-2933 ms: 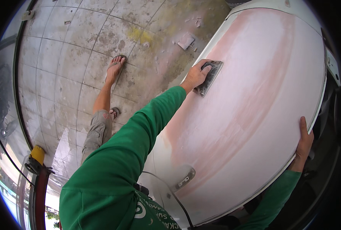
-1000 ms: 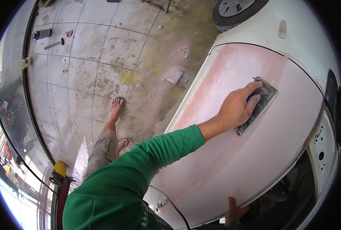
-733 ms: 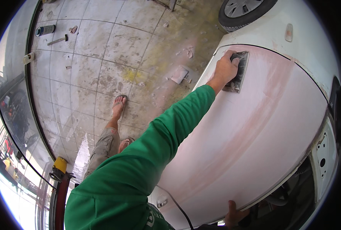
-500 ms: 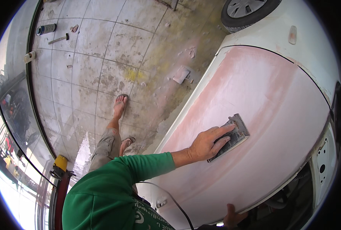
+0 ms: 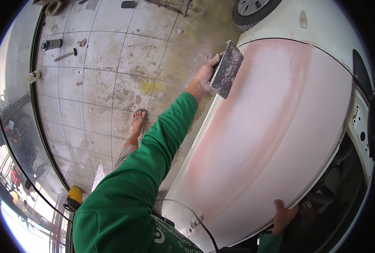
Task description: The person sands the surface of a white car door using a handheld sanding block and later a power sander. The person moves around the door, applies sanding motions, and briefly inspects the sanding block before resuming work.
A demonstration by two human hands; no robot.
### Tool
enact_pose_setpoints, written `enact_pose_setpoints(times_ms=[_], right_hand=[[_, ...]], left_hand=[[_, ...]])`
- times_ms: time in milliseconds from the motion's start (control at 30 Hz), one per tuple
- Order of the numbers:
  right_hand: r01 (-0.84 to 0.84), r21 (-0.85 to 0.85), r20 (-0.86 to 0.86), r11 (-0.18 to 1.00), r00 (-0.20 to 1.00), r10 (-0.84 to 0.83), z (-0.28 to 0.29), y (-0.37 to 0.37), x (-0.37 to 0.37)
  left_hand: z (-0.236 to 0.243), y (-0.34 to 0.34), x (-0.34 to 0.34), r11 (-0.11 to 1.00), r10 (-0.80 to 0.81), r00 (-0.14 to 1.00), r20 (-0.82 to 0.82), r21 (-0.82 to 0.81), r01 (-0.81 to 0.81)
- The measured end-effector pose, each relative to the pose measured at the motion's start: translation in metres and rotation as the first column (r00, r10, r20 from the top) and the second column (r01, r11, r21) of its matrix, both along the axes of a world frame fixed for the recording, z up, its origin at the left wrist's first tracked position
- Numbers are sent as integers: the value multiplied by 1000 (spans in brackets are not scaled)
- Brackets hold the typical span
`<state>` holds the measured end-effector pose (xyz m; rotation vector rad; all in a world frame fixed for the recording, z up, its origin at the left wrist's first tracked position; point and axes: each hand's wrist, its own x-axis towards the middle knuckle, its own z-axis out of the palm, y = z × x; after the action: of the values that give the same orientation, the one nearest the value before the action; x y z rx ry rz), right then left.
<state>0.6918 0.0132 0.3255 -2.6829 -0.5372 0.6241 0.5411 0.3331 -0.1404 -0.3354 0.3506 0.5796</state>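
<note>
My left hand (image 5: 204, 75) grips a dark rectangular sanding block (image 5: 226, 71), tilted up over the outer edge of a car door (image 5: 259, 135). Its broad face shows, speckled with pale dust. The door is coated pale pink with darker pink streaks, and a handle recess (image 5: 196, 222) is near its lower left, crossed by a thin dark cable. My right hand (image 5: 285, 215) holds the door's right-hand edge with the thumb on the panel and the other fingers largely hidden.
A wheel (image 5: 250, 9) and white fender (image 5: 305, 31) sit beyond the door. On the tiled floor (image 5: 99, 109) are a hammer (image 5: 65, 55), a can (image 5: 51, 44), a small container (image 5: 34, 76) and scraps. A glass front (image 5: 14, 139) and yellow object (image 5: 74, 196) line the left.
My left hand has moved up and left from mid-panel, and the block is now tipped off the surface, showing its dusty face. My right hand appears higher and farther right in view.
</note>
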Motion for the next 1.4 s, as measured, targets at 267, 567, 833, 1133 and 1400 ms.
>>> enact_pose_setpoints(times_ms=[267, 567, 833, 1133, 1400], right_hand=[[-169, -25, 38, 985, 985, 170, 3, 20, 0], [-421, -125, 781, 898, 517, 351, 31, -11, -78], [-650, 50, -460, 758, 658, 595, -114, -150, -420], [-122, -334, -729, 935, 662, -174, -239, -424, -578], [508, -119, -732, 853, 536, -421, -221, -394, -622]], left_hand=[[73, -73, -244, 990, -57, 970, -236, 109, 84], [145, -203, -605, -176, 267, -471, -841, -523, 834], [236, -396, -893, 332, 13, -737, -676, -692, 641], [280, -442, -986, 540, 20, -682, -731, -567, 622], [274, -351, -1020, 382, 181, -594, -784, -500, 777]])
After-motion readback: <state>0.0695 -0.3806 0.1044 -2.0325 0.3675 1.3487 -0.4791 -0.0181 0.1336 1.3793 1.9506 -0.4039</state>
